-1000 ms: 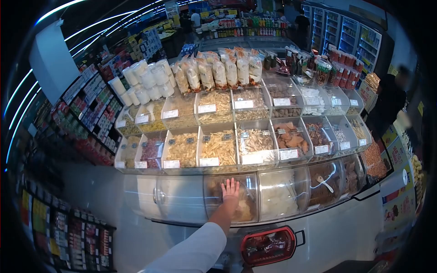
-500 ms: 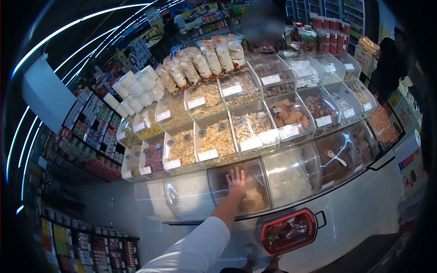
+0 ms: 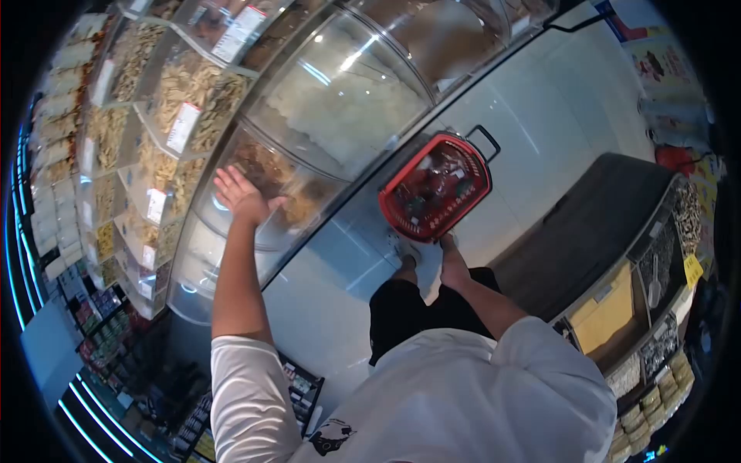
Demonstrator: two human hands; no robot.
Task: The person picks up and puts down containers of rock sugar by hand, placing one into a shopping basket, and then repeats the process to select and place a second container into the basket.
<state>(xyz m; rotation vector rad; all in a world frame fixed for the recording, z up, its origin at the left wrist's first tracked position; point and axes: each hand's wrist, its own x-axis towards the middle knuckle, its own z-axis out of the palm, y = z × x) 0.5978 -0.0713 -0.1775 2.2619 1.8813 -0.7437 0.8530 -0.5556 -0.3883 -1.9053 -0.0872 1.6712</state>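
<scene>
The left hand [image 3: 243, 199] is released, palm down with its fingers spread against the clear, curved plastic lid [image 3: 266, 154] of a bin that holds brown and yellowish food [image 3: 305, 202]. The right hand [image 3: 451, 258] is at the near end of a red plastic shopping basket [image 3: 394, 210]; its fingers are partly hidden there, so whether it grasps the basket cannot be told. The basket is beside the row of bins, over the pale, glossy floor [image 3: 532, 162], and contains dark red, shiny packages [image 3: 438, 181]. A black looped handle [image 3: 488, 140] sticks out at its far end.

Next to the lidded bin is another clear-covered bin with whitish, translucent pieces [image 3: 347, 108]. Behind the lids, stepped clear bins hold pale, dried sliced food [image 3: 202, 92], with white price cards [image 3: 183, 127] on their fronts. On the right, a dark, wood-patterned counter [image 3: 579, 231] curves past compartments, one containing a white plastic scoop [image 3: 654, 282]. A yellow tag [image 3: 692, 268] hangs nearby.
</scene>
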